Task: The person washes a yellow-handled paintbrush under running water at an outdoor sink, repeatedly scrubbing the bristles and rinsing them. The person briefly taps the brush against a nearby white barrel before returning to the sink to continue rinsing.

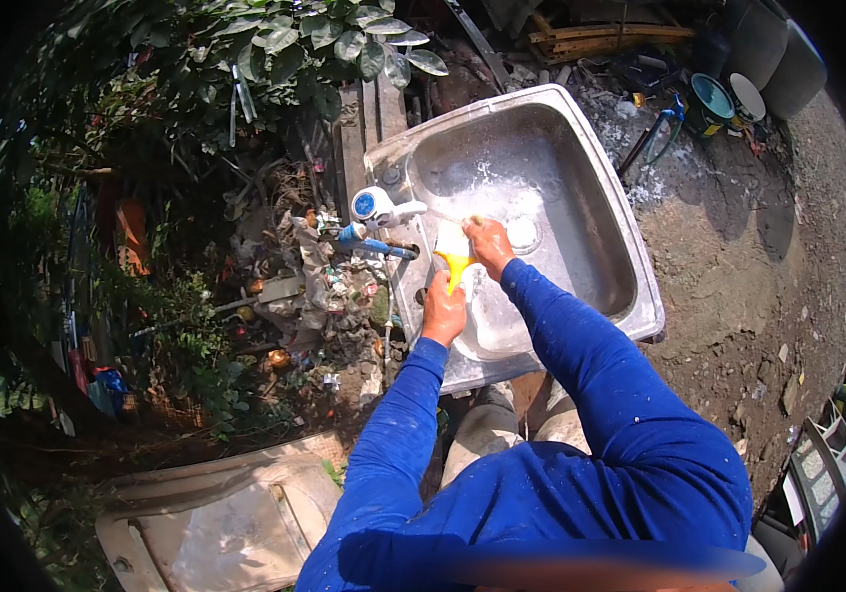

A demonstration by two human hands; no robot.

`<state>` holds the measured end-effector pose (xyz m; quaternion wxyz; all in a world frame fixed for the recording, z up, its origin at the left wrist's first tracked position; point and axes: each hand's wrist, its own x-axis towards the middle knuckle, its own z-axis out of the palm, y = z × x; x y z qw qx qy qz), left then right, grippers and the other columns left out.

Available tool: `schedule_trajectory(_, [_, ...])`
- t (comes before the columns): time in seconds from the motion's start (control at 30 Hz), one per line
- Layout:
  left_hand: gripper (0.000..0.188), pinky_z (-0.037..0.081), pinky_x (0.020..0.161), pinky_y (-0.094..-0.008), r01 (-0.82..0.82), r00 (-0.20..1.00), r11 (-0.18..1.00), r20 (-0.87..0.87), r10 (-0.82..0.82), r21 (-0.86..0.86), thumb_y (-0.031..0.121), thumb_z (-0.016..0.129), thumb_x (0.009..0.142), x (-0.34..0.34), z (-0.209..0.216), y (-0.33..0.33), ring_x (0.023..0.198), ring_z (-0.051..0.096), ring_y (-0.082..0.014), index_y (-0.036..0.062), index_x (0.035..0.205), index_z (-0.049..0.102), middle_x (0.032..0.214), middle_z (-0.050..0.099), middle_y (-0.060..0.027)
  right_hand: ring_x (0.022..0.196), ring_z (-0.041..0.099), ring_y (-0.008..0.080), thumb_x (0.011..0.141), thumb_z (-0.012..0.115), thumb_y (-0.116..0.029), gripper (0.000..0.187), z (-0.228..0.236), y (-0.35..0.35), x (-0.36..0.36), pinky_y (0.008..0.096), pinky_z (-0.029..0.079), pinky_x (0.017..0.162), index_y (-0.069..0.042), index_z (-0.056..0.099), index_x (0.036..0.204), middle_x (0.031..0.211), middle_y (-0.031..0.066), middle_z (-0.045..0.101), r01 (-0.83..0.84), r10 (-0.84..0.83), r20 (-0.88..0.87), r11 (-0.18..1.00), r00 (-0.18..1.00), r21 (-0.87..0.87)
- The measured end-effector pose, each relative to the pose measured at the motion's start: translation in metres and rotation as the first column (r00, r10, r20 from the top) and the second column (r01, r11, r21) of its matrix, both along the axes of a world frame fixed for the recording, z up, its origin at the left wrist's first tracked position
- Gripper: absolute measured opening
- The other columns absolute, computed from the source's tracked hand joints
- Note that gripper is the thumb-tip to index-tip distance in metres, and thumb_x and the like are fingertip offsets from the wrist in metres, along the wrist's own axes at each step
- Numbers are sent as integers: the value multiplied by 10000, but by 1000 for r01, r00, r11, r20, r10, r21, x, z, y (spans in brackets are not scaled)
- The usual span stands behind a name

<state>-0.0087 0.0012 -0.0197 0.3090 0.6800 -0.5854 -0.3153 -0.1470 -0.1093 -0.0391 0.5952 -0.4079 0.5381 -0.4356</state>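
Over the near left part of a metal sink, my left hand is closed around the yellow handle of a paintbrush. The brush's pale, wide head points away from me. My right hand is at the bristles, its fingers bent against them; their tips are partly hidden. A white tap with a blue top reaches over the sink's left rim, just beyond the brush. Whitish water and splashes lie in the basin around the round drain.
A blue pipe runs to the tap. Leafy branches hang at the far left above rubble and litter. At the far right stand a teal-lined bucket and a dark barrel. A dirty pale panel lies at the near left.
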Motion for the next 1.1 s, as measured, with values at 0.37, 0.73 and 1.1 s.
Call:
schedule_trajectory(0.37, [65,372,415,-234,-98,830,972,-521,199,214,46,508,961,-24,-20,9,486,447,-73,67,1022,507,674,513,0,844,641,188,939,602,-84,182,-18,16,14,333,533,799,-1,580,1100,984,83,662,369,-422,522,906,742,209])
schedule_trajectory(0.73, [51,373,394,-221,-148,669,962,-693,270,232,53,497,986,-31,-15,25,495,436,-62,72,1032,484,692,502,2,797,592,164,877,613,-13,135,-11,28,6,317,493,741,-15,583,1008,899,65,629,383,-463,469,886,752,261])
schedule_trajectory(1.1, [37,389,429,-222,-231,564,930,-739,368,287,112,501,1018,-28,-7,21,516,454,-68,76,1020,493,703,511,-7,686,511,128,805,632,0,118,-2,20,16,287,430,619,-35,568,897,799,37,567,332,-361,329,932,872,144])
